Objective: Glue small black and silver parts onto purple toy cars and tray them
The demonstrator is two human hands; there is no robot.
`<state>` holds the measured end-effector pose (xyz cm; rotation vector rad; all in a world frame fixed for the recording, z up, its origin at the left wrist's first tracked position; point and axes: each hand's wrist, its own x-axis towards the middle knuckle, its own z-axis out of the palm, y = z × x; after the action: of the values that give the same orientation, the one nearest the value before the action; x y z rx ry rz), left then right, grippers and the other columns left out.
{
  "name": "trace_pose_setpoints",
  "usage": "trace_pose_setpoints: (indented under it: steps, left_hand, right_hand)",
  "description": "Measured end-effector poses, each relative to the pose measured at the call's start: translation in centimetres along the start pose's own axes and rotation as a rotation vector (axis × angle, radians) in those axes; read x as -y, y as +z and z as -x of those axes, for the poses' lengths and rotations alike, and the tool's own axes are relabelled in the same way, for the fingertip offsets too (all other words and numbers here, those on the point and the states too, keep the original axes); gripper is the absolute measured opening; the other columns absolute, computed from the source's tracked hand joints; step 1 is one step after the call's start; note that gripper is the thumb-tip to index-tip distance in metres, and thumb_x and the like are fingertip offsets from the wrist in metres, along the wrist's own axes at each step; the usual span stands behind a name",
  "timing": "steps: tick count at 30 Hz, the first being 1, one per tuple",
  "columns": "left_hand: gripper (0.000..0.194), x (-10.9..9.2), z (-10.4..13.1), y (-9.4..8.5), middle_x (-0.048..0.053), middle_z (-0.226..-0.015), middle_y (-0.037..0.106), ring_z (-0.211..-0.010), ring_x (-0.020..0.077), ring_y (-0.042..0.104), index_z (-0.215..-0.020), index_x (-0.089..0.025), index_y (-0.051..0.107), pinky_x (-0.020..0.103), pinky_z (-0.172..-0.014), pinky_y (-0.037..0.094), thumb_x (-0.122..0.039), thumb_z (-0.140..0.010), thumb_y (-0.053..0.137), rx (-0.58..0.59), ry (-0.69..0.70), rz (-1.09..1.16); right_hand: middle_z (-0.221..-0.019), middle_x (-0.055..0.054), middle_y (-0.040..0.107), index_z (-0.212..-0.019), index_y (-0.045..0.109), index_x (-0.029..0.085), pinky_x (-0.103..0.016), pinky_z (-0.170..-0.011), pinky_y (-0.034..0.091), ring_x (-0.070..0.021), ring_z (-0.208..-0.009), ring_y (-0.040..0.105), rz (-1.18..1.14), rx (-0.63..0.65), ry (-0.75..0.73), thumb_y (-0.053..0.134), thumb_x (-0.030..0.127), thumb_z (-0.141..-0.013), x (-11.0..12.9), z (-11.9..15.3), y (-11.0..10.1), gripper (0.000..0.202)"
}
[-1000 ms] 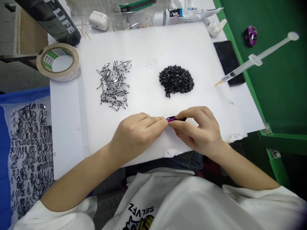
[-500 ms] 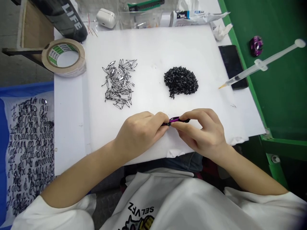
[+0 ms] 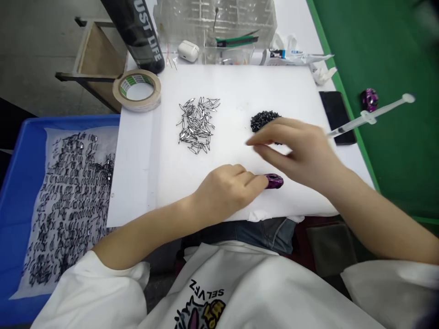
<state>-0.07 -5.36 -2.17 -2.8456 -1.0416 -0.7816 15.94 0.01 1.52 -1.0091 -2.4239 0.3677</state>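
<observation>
Purple piece [image 3: 275, 181] was gripped in left hand [image 3: 236, 185] over white pad [image 3: 226, 84]. Black heap [image 3: 262, 119] was partly hidden by blurred right hand [image 3: 251, 145]; whether fingertips were closed couldn't be told. Step judged: piece being held steady; fine right-hand fingertip control seemed called for next.

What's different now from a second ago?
The right hand has let go of the purple piece and moved forward, away from the body, now hiding part of the black pile. The left hand still holds the piece. The outlined slivers and syringe look unmoved; the camera's view has shifted.
</observation>
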Motion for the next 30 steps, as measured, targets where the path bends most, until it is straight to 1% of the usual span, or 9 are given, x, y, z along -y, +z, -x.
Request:
trace_pose_setpoints:
  steps: [4, 8, 10, 12, 16, 19, 22, 26, 30]
  left_hand:
    - [0.015, -2.9, 0.7, -1.6, 0.004, -0.079, 0.066, -0.069, 0.0164, 0.061, -0.086, -0.015, 0.058, 0.028, -0.055, 0.046, -0.009, -0.085, 0.044, -0.029, -0.014, -0.112]
    - [0.015, -6.8, 4.7, -1.7, 0.002, -0.07, 0.064, -0.068, 0.014, 0.06, -0.075, -0.016, 0.058, 0.027, -0.064, 0.05, -0.022, -0.084, 0.049, 0.042, -0.068, 0.331]
    - [0.014, -8.3, 7.5, -0.1, -0.002, -0.068, 0.064, -0.064, 0.0118, 0.06, -0.075, -0.018, 0.059, 0.024, -0.064, 0.051, -0.029, -0.081, 0.053, 0.179, -0.221, 0.596]
    - [0.006, -9.1, 10.0, 2.4, -0.004, -0.071, 0.067, -0.066, 0.0115, 0.062, -0.074, -0.021, 0.06, 0.023, -0.065, 0.051, -0.026, -0.079, 0.058, 0.244, -0.516, 0.655]
    - [0.016, -8.8, 12.8, 7.1, 0.007, -0.09, 0.067, -0.072, 0.0173, 0.065, -0.097, -0.017, 0.056, 0.031, -0.064, 0.054, -0.023, -0.083, 0.053, 0.171, -0.918, 0.54]
    - [0.04, -8.2, 12.6, 8.7, 0.014, -0.102, 0.063, -0.083, 0.0245, 0.064, -0.106, -0.015, 0.051, 0.041, -0.072, 0.054, -0.035, -0.074, 0.066, 0.132, -1.045, 0.526]
    - [0.05, -8.3, 11.5, 9.4, 0.012, -0.106, 0.061, -0.095, 0.0276, 0.061, -0.105, -0.018, 0.051, 0.044, -0.081, 0.051, -0.038, -0.065, 0.074, 0.103, -1.055, 0.594]
    - [0.037, -9.0, 10.2, 10.5, 0.009, -0.098, 0.064, -0.094, 0.0241, 0.061, -0.097, -0.018, 0.052, 0.042, -0.086, 0.048, -0.033, -0.069, 0.071, 0.023, -1.09, 0.732]
    - [0.019, -8.9, 9.8, 11.4, 0.007, -0.094, 0.065, -0.094, 0.0217, 0.06, -0.087, -0.017, 0.058, 0.038, -0.09, 0.044, -0.031, -0.075, 0.063, -0.049, -1.124, 0.961]
  right_hand:
    - [-0.092, -0.006, 0.064, -0.105, 0.063, 0.016, -0.027, -0.069, 0.042, -0.0125, -0.074, 0.058, -0.005, 0.308, 0.064, 0.051, 0.022, -0.083, 0.1, -4.0, 3.6, 0.025]
    - [-0.097, -0.009, 0.061, -0.114, 0.058, 0.016, -0.028, -0.071, 0.038, -0.0166, -0.08, 0.055, 0.084, 0.339, 0.079, 0.049, 0.023, -0.083, 0.2, -5.1, 6.0, 0.034]
    - [-0.097, -0.009, 0.06, -0.113, 0.059, 0.017, -0.028, -0.07, 0.037, -0.0169, -0.079, 0.054, 0.104, 0.328, 0.07, 0.049, 0.024, -0.082, 0.3, -4.9, 6.3, 0.033]
    - [-0.098, -0.009, 0.06, -0.112, 0.06, 0.017, -0.028, -0.068, 0.036, -0.0171, -0.079, 0.053, 0.108, 0.326, 0.079, 0.05, 0.025, -0.082, 0.3, -4.8, 6.4, 0.032]
    - [-0.097, -0.008, 0.06, -0.102, 0.062, 0.017, -0.029, -0.068, 0.036, -0.0169, -0.08, 0.053, 0.046, 0.314, 0.137, 0.054, 0.02, -0.078, 0.2, -5.3, 6.7, 0.025]
    - [-0.088, -0.004, 0.062, -0.084, 0.061, 0.015, -0.028, -0.068, 0.04, -0.0155, -0.08, 0.055, -0.153, 0.248, 0.173, 0.057, 0.015, -0.074, 0.6, -4.9, 5.7, 0.011]
    - [-0.082, -0.003, 0.063, -0.081, 0.056, 0.015, -0.028, -0.066, 0.045, -0.014, -0.075, 0.059, -0.437, 0.11, 0.233, 0.056, 0.016, -0.078, 2.0, -1.8, 2.6, 0.004]
    - [-0.076, 0.001, 0.063, -0.079, 0.054, 0.018, -0.025, -0.062, 0.05, -0.0109, -0.069, 0.061, -0.682, -0.116, 0.22, 0.061, 0.015, -0.077, 4.3, 6.4, -1.5, 0.008]
    - [-0.075, 0.001, 0.065, -0.081, 0.065, 0.02, -0.023, -0.061, 0.05, -0.01, -0.069, 0.061, -0.658, -0.136, 0.245, 0.063, 0.01, -0.076, 4.4, 14.3, -0.5, 0.012]
